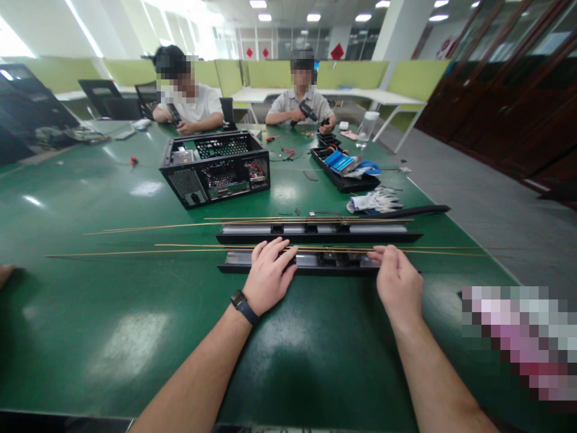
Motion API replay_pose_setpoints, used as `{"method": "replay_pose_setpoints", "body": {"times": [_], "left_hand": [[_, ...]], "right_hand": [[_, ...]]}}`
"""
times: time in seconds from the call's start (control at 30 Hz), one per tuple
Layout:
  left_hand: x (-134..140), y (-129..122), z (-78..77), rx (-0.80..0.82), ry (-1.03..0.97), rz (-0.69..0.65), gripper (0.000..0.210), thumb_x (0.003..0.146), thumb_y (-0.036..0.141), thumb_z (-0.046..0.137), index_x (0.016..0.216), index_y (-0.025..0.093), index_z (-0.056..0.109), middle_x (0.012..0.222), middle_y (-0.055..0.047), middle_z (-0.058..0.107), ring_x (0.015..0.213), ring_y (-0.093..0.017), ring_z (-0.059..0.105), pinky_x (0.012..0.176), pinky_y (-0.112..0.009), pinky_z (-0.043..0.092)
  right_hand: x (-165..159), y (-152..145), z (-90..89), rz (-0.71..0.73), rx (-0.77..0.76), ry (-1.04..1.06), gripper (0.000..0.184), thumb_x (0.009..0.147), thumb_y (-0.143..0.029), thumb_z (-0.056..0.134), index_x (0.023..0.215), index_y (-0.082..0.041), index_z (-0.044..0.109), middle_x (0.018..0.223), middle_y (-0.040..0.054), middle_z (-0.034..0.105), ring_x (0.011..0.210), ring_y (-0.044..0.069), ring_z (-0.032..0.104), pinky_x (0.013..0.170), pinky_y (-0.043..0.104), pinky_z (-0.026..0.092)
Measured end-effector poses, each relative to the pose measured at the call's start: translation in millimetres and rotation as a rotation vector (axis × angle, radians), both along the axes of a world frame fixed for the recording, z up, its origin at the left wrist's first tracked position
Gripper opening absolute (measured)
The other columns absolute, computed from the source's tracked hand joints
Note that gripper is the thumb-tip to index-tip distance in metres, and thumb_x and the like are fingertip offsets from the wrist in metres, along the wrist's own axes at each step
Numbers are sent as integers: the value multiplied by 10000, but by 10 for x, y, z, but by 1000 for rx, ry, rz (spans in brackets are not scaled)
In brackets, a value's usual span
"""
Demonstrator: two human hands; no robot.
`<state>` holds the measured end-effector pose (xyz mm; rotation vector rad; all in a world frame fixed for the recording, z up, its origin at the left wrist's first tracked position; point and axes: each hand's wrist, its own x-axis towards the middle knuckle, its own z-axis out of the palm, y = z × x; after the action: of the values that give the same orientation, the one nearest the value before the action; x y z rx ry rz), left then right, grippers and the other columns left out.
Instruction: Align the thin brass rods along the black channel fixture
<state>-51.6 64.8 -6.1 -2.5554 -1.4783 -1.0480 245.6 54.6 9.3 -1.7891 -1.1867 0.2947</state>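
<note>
On a green table, two black channels, left hand spread over one, right hand pinching thin rods

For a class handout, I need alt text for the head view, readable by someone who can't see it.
A person's left hand lies spread over thin golden rods along a long black strip on a green table, while the right hand appears to pinch the rods. Beyond are a second strip, a computer case and two seated people.

Low passage runs over the near-left table; farther in, thin rods, two black channels and computer case obstruct.
</note>
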Motion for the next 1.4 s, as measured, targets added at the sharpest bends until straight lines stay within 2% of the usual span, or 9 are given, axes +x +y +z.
{"method": "replay_pose_setpoints", "body": {"times": [0.13,0.37,0.67,0.83,1.03,1.2,1.4], "left_hand": [[3,1,0,1,2,4,371,1068,271,636,1437,269,674,1529,-119,678,1505,-312,571,1296,-578,350],[-1,2,-3,7,4,-2,369,1069,277,641,1436,256,673,1527,-124,681,1503,-315,573,1293,-581,352],[2,1,2,-4,-1,-2,378,1069,277,632,1445,278,675,1530,-118,678,1508,-316,570,1296,-587,350],[2,2,8,-3,-1,-1,379,1068,278,635,1444,268,675,1530,-121,680,1508,-319,570,1296,-589,348],[5,-1,10,-6,1,1,374,1070,283,632,1442,270,676,1531,-121,680,1506,-317,571,1291,-591,353],[10,-2,13,-2,2,4,376,1066,279,638,1440,269,677,1525,-122,682,1503,-318,572,1291,-591,354],[4,-1,12,-6,9,4,379,1065,276,638,1443,271,675,1528,-120,679,1507,-321,568,1293,-589,353]], "right_hand": [[-3,14,-74,84,7,-1,627,1080,-708,379,1135,-237,789,1108,102,841,1109,303,784,1050,462,573],[3,16,-96,124,10,-22,581,1062,-711,450,1134,-257,805,1126,87,840,1127,305,777,1064,458,572],[-27,8,-65,118,21,44,606,1070,-712,431,1133,-237,802,1107,105,843,1067,293,798,1054,465,584],[-34,2,-73,137,-2,14,579,1055,-715,474,1130,-262,827,1123,83,846,1120,306,789,1076,477,576],[-39,5,-72,139,53,71,613,1075,-696,446,1145,-223,828,1120,104,845,1074,290,797,1068,468,581],[-51,1,-44,144,20,73,603,1051,-709,492,1129,-236,858,1147,100,844,1137,314,780,1107,494,558],[-19,14,-44,123,3,98,589,1033,-714,533,1129,-238,866,1125,93,849,1122,317,783,1107,499,558]]}}
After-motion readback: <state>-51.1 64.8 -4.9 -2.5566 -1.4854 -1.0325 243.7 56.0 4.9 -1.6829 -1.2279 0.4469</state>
